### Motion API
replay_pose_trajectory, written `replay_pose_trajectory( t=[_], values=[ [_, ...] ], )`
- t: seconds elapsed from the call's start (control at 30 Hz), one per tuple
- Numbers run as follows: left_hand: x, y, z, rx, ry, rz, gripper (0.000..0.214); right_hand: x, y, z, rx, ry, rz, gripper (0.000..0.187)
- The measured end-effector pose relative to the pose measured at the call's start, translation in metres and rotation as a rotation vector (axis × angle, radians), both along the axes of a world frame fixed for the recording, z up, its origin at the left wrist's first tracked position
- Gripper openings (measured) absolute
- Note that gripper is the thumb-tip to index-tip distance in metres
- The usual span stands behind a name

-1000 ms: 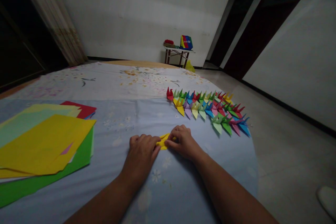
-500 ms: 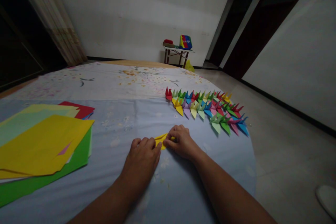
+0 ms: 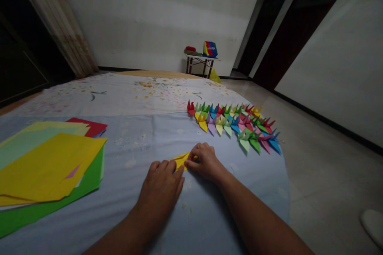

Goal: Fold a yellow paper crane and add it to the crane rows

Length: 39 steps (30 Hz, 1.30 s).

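Note:
A small piece of folded yellow paper [image 3: 180, 160] lies on the light blue tablecloth [image 3: 134, 191], between my two hands. My left hand [image 3: 163, 181] is on its left side, fingers bent and together, with the thumb on the near edge of the paper. At the other end, my right hand [image 3: 206, 161] pinches the paper between thumb and forefinger, its other fingers curled in. My fingers cover both ends of the paper, so its full shape is hidden.
Stacked coloured sheets lie at the left, a yellow sheet [image 3: 50, 167] on top and a green sheet [image 3: 86, 191] below. Rows of folded paper cranes [image 3: 220, 123] stand at the right, near the table's curved edge. A small side table [image 3: 202, 57] is by the wall.
My left hand has shifted slightly, and a little more of the yellow paper shows at its left. The right hand keeps its pinch. The whole view has moved a little.

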<state>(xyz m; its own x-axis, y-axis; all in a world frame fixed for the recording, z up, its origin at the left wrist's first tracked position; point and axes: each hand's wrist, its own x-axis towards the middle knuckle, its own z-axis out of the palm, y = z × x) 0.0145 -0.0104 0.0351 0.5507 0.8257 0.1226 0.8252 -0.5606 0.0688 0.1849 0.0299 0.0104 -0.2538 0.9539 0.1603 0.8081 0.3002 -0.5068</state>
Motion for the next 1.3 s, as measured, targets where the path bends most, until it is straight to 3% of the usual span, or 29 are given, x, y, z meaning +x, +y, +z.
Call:
replay_pose_trajectory(
  t=[0.43, 0.63, 0.9, 1.07, 1.17, 1.3],
  values=[
    [-0.002, 0.001, 0.001, -0.001, 0.01, -0.005, 0.024, -0.001, -0.005, 0.002, 0.018, -0.007, -0.101, 0.019],
    [-0.003, -0.001, 0.006, -0.022, 0.017, -0.011, 0.025, 0.006, -0.004, 0.003, -0.041, -0.04, -0.175, 0.014],
    [-0.005, 0.001, 0.003, -0.011, 0.006, -0.03, 0.024, 0.023, -0.004, 0.004, -0.006, 0.009, -0.205, 0.009],
    [-0.003, 0.002, 0.003, -0.015, -0.013, -0.028, 0.024, 0.014, -0.006, 0.003, 0.068, 0.076, -0.144, 0.018],
    [-0.001, 0.002, 0.005, -0.023, -0.019, -0.028, 0.023, 0.007, -0.005, 0.0, 0.019, 0.044, -0.09, 0.017],
    [-0.003, 0.002, 0.006, -0.001, 0.011, -0.026, 0.023, 0.007, -0.003, 0.0, -0.035, 0.017, -0.12, 0.011]
  ],
)
